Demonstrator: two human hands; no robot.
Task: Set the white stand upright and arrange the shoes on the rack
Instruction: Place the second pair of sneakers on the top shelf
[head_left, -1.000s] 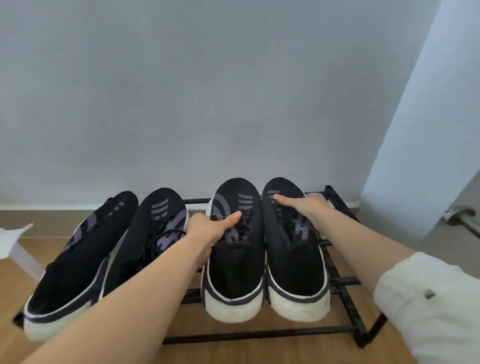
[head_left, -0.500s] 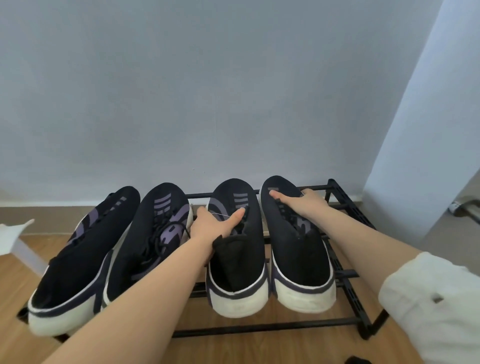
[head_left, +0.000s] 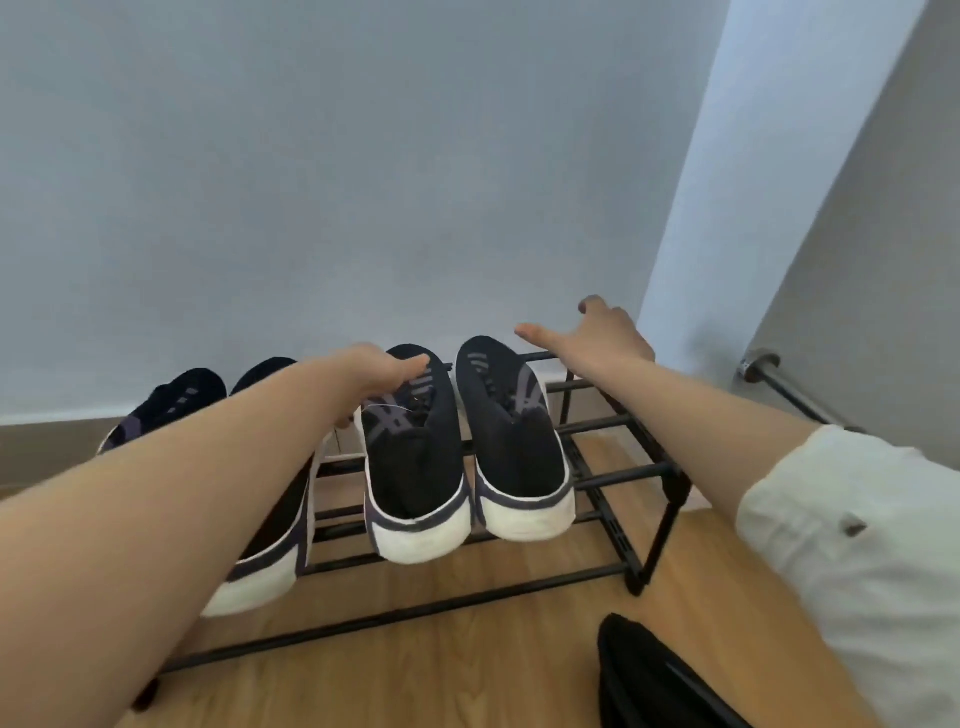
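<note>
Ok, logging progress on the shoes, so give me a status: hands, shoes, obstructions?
Left hand resting on third shoe, grip unclear. Right hand open above rack. Four shoes on rack. Dark object on floor nearby.

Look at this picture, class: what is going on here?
A person is arranging black shoes with white soles on a low black rack against the wall. Four shoes sit on it, heels toward the camera. The left hand rests by the toe of the third shoe from the left. The right hand is open and off the rightmost shoe, above the rack's back corner. No white stand is in view.
</note>
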